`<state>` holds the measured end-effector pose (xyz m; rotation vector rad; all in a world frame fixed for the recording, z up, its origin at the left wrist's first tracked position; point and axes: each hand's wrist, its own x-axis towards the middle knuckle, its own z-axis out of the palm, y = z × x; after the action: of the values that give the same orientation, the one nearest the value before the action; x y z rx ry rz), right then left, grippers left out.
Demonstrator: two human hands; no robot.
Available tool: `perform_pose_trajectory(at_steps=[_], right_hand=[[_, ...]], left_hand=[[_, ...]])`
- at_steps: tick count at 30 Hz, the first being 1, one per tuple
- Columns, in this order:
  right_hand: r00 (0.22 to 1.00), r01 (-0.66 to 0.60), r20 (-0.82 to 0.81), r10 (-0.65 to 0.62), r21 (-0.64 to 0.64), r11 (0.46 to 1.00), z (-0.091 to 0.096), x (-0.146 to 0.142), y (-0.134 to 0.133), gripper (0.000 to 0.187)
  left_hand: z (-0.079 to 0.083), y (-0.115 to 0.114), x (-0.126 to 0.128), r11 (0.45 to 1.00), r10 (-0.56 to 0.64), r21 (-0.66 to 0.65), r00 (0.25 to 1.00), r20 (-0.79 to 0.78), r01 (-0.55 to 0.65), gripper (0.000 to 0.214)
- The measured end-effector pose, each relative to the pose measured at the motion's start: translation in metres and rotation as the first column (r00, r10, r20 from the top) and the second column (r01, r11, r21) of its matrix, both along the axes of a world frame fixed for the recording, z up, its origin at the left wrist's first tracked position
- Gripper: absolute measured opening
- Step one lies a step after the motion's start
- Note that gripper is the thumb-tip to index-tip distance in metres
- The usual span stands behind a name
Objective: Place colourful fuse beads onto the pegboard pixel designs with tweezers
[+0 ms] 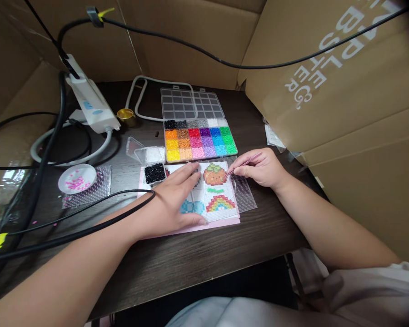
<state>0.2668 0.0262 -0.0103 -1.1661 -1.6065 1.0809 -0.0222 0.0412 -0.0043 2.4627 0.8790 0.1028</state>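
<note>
My left hand lies flat, fingers spread, on a gridded pattern sheet and covers its middle. The sheet shows an orange fruit picture with green leaves, a rainbow and a partly hidden blue shape. My right hand pinches slim pink tweezers, their tip at the right side of the fruit picture. A clear pegboard sticks out from under the sheet's right side. By my left wrist stands a small box of black beads.
Behind the sheet is an open compartment box of coloured beads. Left are a clear box of white beads and a white dish with pink beads on another pegboard. A black cable crosses my left forearm; cardboard walls surround the table.
</note>
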Motion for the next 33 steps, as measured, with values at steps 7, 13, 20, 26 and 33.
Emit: perform_pose_trajectory(at_steps=[7,13,20,26,33], right_hand=[[1.000,0.003,-0.009,-0.003,0.007,1.000,0.0001,-0.0004,-0.0001,0.007],[1.000,-0.011,0.003,0.011,0.010,1.000,-0.0008,0.0001,-0.0001,0.008],[1.000,-0.007,0.017,0.007,0.011,1.000,-0.0005,0.0002,-0.0008,0.009],[1.000,0.000,0.026,0.000,0.004,1.000,0.0012,-0.0010,-0.0012,0.008],[1.000,0.007,0.020,-0.007,0.001,1.000,-0.0006,-0.0003,-0.0008,0.009]], left_hand=[[0.0011,-0.0006,0.0005,1.000,0.004,0.000,1.000,-0.003,-0.004,0.101],[0.0005,-0.0007,0.0000,1.000,0.001,0.006,1.000,-0.019,-0.001,0.103],[0.0003,-0.0007,-0.0003,1.000,-0.005,0.006,1.000,0.008,0.005,0.099],[0.0012,-0.0002,0.0002,1.000,-0.002,-0.003,1.000,0.011,0.002,0.100],[0.0035,-0.0003,0.0010,1.000,0.005,-0.024,1.000,0.018,-0.004,0.100]])
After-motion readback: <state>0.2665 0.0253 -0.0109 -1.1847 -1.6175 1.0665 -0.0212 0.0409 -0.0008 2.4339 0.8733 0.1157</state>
